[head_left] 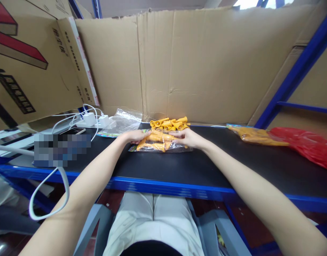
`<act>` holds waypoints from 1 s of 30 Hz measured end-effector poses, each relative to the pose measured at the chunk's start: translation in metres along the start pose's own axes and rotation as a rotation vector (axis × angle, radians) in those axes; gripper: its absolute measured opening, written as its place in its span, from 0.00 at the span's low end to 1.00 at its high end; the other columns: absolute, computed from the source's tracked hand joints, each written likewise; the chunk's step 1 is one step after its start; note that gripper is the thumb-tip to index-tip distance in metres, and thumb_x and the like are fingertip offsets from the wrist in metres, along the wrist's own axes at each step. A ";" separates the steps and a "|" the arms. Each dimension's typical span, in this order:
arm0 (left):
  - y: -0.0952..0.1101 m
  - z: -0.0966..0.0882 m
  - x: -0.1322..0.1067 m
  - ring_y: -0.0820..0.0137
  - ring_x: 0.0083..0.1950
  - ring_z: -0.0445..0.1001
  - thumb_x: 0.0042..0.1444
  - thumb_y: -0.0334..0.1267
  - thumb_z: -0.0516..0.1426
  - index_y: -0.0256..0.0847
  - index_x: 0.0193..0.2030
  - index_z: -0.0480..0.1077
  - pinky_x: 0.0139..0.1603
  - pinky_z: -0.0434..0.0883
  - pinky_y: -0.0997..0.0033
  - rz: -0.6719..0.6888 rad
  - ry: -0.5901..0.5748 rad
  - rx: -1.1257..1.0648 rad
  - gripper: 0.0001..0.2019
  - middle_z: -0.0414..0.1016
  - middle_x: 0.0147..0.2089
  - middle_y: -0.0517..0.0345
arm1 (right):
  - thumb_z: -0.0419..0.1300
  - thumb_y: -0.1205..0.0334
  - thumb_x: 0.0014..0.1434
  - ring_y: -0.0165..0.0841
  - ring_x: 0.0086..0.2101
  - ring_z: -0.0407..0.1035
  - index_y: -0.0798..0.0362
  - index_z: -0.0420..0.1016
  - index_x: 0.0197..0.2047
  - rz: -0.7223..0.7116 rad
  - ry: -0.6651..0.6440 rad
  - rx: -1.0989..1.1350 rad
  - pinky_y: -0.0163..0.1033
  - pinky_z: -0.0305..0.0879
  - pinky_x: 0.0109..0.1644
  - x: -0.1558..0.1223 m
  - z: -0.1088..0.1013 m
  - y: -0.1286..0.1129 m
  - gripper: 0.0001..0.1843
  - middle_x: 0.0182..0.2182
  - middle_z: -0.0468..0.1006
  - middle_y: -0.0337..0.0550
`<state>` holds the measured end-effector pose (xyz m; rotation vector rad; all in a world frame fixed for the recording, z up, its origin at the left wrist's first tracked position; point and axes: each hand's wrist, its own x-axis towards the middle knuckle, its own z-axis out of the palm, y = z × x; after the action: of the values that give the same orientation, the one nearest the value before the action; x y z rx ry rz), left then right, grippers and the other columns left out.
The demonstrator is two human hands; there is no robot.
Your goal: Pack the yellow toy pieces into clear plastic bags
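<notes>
Head view: pinching a clear bag [185, 146] of orange horns [154, 146] by its left end with the left hand [136, 136]; touching its right side with the right hand [192, 138], but cannot tell how firmly. Located on the black table [163, 170], just before the loose horns [167, 124]. Probably settling the contents; calls next for steadying both ends.

Evenly bright now, blown out white at upper right, glinting off the held bag [183, 146], stretched toward the edges, pixelated at left!
</notes>
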<state>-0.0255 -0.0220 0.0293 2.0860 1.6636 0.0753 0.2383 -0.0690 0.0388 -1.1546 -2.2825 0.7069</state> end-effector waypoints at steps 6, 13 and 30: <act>0.004 -0.001 -0.004 0.75 0.14 0.54 0.48 0.68 0.41 0.40 0.15 0.57 0.19 0.55 0.70 -0.008 0.009 0.002 0.31 0.55 0.11 0.58 | 0.61 0.63 0.51 0.37 0.46 0.68 0.55 0.73 0.49 0.012 0.045 0.056 0.42 0.64 0.51 0.003 0.010 0.000 0.21 0.49 0.72 0.49; -0.002 0.000 0.001 0.75 0.14 0.54 0.49 0.67 0.39 0.39 0.16 0.59 0.19 0.55 0.71 0.013 -0.016 0.006 0.32 0.55 0.11 0.57 | 0.63 0.62 0.47 0.31 0.39 0.70 0.56 0.75 0.44 0.036 0.069 0.238 0.39 0.66 0.46 0.004 0.009 0.007 0.18 0.45 0.75 0.48; 0.040 0.005 -0.022 0.80 0.19 0.54 0.49 0.43 0.57 0.36 0.31 0.74 0.21 0.50 0.77 0.662 0.305 -0.126 0.12 0.59 0.17 0.65 | 0.60 0.66 0.45 0.29 0.29 0.67 0.60 0.76 0.37 0.015 0.018 -0.062 0.36 0.64 0.35 0.002 0.007 0.002 0.13 0.30 0.76 0.44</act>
<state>0.0069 -0.0500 0.0457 2.5233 1.0030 0.7167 0.2339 -0.0676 0.0326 -1.2024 -2.2980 0.6332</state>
